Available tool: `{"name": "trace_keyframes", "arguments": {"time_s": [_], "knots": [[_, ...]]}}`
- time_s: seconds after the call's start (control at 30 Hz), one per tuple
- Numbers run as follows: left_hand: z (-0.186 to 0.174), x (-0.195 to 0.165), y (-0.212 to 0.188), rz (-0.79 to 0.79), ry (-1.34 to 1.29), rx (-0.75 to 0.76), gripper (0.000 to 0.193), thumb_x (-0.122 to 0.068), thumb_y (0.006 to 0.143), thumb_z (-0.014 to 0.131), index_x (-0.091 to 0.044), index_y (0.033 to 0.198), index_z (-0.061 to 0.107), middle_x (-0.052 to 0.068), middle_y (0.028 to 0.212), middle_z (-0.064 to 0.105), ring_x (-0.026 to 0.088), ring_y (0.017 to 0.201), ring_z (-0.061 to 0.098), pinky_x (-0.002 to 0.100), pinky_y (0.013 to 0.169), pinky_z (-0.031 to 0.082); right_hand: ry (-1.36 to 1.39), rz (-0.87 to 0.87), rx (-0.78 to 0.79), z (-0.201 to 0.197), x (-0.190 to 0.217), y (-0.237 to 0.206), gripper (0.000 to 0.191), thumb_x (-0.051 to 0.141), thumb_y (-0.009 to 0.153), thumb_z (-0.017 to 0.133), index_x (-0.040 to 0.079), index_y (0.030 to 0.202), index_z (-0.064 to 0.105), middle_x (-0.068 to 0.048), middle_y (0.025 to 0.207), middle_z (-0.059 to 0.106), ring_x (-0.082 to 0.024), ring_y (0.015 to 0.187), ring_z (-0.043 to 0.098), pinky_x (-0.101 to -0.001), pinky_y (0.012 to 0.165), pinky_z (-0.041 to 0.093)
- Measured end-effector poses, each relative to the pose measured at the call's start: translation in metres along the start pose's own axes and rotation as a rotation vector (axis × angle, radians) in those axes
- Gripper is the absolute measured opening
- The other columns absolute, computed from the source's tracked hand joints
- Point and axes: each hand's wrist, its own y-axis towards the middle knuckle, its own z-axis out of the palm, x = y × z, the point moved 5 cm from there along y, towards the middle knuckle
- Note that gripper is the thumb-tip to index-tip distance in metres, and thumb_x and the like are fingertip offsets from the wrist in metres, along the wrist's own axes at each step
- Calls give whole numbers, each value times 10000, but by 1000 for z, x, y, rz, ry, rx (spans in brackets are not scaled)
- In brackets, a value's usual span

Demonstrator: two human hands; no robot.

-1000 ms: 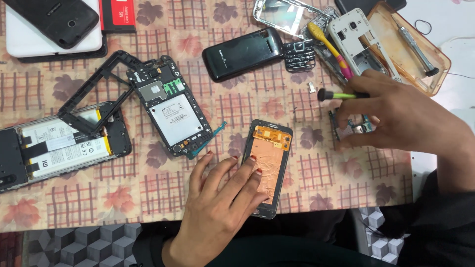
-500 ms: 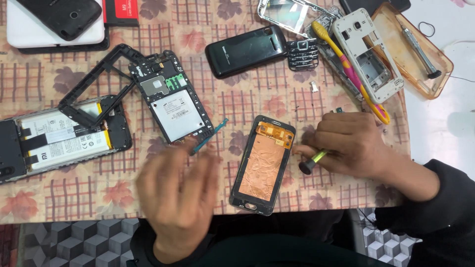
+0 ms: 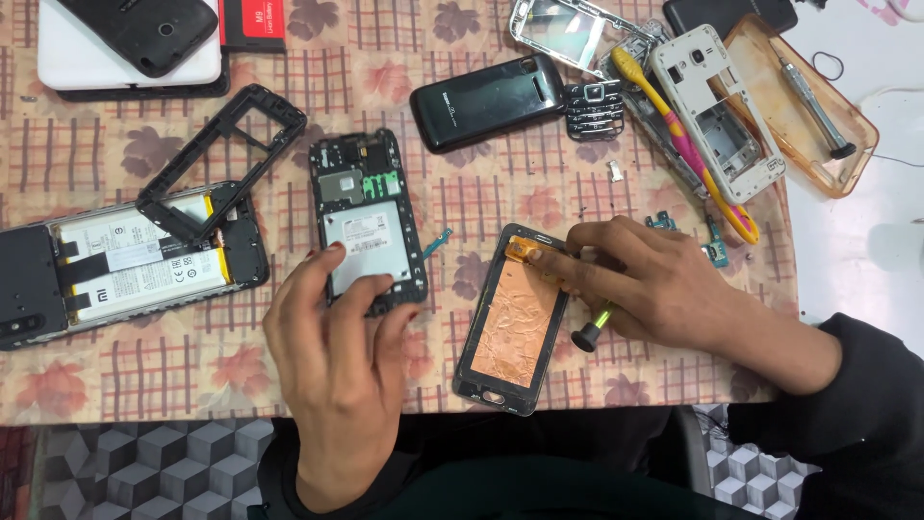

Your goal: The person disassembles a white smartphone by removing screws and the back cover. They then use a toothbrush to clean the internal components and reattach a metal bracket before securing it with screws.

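My left hand (image 3: 337, 356) lies with spread fingers on the lower end of an opened phone body (image 3: 366, 217) with a white battery. It touches the phone but does not grip it. My right hand (image 3: 654, 284) holds a small screwdriver (image 3: 592, 327) with a green shaft and black cap. Its fingers press on the top of a phone screen frame (image 3: 510, 323) lined with copper-coloured foil, which lies face down on the patterned tablecloth (image 3: 144, 356).
A larger opened phone (image 3: 125, 260) and a loose black frame (image 3: 226, 154) lie at the left. At the back are a black phone (image 3: 486, 101), a keypad (image 3: 592, 108), a white housing (image 3: 717, 116), a yellow-pink toothbrush (image 3: 679, 130) and a clear case (image 3: 804, 101) holding a screwdriver.
My left hand has left the foil-lined frame and moved up-left onto the opened phone body. My right hand came down with the screwdriver from the small parts onto the frame's top.
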Motion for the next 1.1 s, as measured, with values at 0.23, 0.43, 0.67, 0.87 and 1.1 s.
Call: {"name": "trace_keyframes", "arguments": {"time_s": [0.23,0.43,0.67,0.87,1.1], "knots": [[6,-8,-14,123,-504,-147,427,-429,985,639,-11,1059,691,199,1276,542,399,1320,609,428,964,629,28,-42,-59,-7,3,0,443,168,812,767,120,1249,711,-74,1037,706,-155,794,690,-338,674,621],[10,-38,-30,362,-530,106,416,-447,929,699,-55,1066,716,126,1193,578,346,1270,626,476,1028,629,137,81,-231,-25,-3,-4,103,111,918,714,42,996,710,-64,786,716,-142,640,679,-315,540,548],[14,-51,-41,441,-467,310,385,-383,908,788,-47,1085,723,148,1199,608,366,1266,610,474,1005,625,605,413,-251,-30,-22,-8,133,102,977,653,-5,924,712,-51,707,726,-77,529,657,-226,455,466],[19,-53,-51,428,-454,415,382,-359,890,816,-39,1076,719,174,1204,615,380,1268,605,457,921,640,611,458,-171,-24,-21,-3,153,86,894,753,23,808,643,-22,532,635,-44,407,558,-231,439,463],[22,-49,-47,461,-355,423,406,-333,866,821,-7,1083,717,223,1243,594,420,1270,593,441,882,638,459,356,-92,-26,-12,6,217,81,865,764,-5,1056,710,-61,757,737,-85,517,650,-252,443,469]]}}
